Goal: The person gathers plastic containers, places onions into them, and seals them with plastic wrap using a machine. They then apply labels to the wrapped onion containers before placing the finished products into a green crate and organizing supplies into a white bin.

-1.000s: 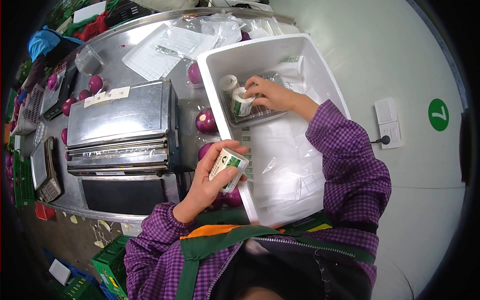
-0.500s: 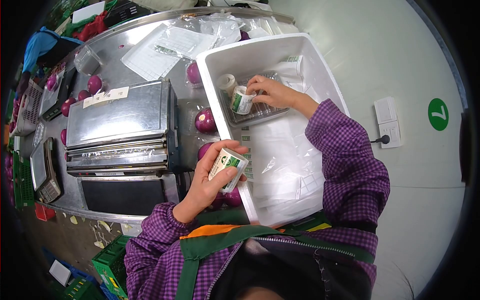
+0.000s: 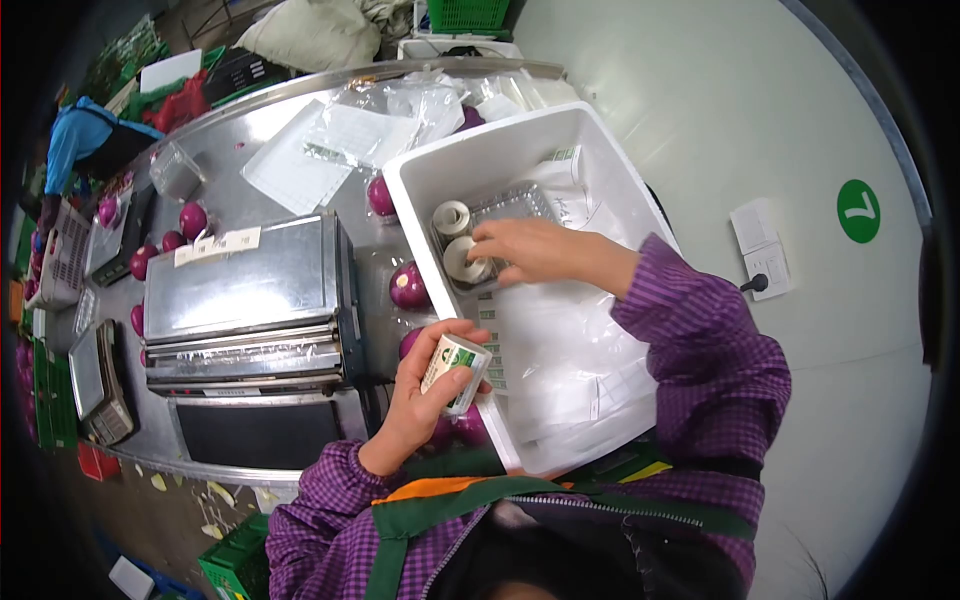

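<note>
Reaching into the white bin (image 3: 600, 150), the right hand (image 3: 525, 250) is pinching a label roll (image 3: 462, 262) in the clear tray (image 3: 520, 205). Lifting it straight up seems wisest, while the left hand (image 3: 425, 390) is gripping another roll (image 3: 452, 372).

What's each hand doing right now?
Left hand: closed around a label roll.
Right hand: fingers on a roll in the white bin; grip unclear.

A produce packing room, by the look of it.

A long steel table (image 3: 250, 150) carries a film-wrapping machine (image 3: 245, 300), weighing scales (image 3: 100, 385), clear plastic trays (image 3: 178, 172) and scattered purple onions (image 3: 192, 218), some already wrapped. Green crates (image 3: 235, 565) sit on the floor, vegetable scraps (image 3: 215, 495) lie below the table, and a numbered green disc (image 3: 858, 211) marks the wall.
</note>
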Demonstrator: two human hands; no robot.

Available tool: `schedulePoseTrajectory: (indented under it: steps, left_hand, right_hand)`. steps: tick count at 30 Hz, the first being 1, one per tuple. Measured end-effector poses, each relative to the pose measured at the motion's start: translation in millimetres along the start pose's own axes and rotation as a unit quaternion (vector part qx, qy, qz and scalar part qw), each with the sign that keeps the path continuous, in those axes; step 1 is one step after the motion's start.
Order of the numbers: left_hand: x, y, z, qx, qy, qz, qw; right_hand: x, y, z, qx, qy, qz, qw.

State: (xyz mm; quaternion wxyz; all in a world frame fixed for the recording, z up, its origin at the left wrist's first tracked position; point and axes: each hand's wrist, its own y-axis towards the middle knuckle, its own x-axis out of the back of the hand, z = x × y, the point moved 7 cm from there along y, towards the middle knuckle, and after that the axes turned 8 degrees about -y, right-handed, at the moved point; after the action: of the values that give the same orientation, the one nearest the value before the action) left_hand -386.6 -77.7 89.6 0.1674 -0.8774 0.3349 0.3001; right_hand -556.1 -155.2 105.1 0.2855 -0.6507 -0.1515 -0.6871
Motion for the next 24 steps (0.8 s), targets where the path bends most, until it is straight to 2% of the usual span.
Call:
schedulePoseTrajectory:
  steps: [2,6,9,12,14,15,17,18,20,22,24]
  left_hand:
    - [-1.9,0.8,-1.9,0.002,-0.014,0.024,1.0]
    - [-9.3,4.3,2.2,-0.002,-0.028,0.036,0.999]
    - [-13.3,7.6,1.1,-0.009,-0.009,0.031,0.999]
    - [-15.7,9.3,1.5,-0.009,-0.01,0.034,0.999]
    - [-13.8,8.9,3.1,-0.004,-0.021,0.034,0.999]
    - [-14.6,8.4,3.0,-0.006,-0.017,0.037,0.999]
    - [-13.7,7.1,2.2,-0.009,-0.013,0.025,1.0]
    - [-13.8,5.8,1.9,-0.011,-0.01,0.029,0.999]
    - [-7.6,2.2,4.2,-0.014,-0.114,-0.006,0.993]
    - [2.9,-0.8,7.8,-0.033,-0.128,-0.038,0.99]
    - [15.5,-5.8,6.6,-0.054,-0.167,-0.088,0.98]
  right_hand:
    - [29.6,-26.3,15.5,-0.012,0.131,0.031,0.991]
    - [77.6,-96.0,70.3,-0.014,0.26,0.139,0.956]
    - [78.4,-150.1,112.3,-0.006,0.297,0.138,0.945]
    - [51.0,-187.7,139.5,-0.049,0.276,0.18,0.943]
    - [28.3,-204.0,145.6,-0.106,0.174,0.147,0.968]
    - [12.1,-208.0,152.5,-0.107,0.172,0.142,0.969]
    - [-5.6,-211.5,151.9,-0.152,0.004,0.032,0.988]
    - [-2.4,-211.9,153.6,-0.16,-0.01,-0.067,0.985]
    - [-2.8,-213.6,155.1,-0.159,-0.014,-0.072,0.985]
    - [1.0,-215.5,156.2,-0.157,-0.015,-0.073,0.985]
    - [25.1,-218.7,149.5,-0.172,-0.01,-0.143,0.975]
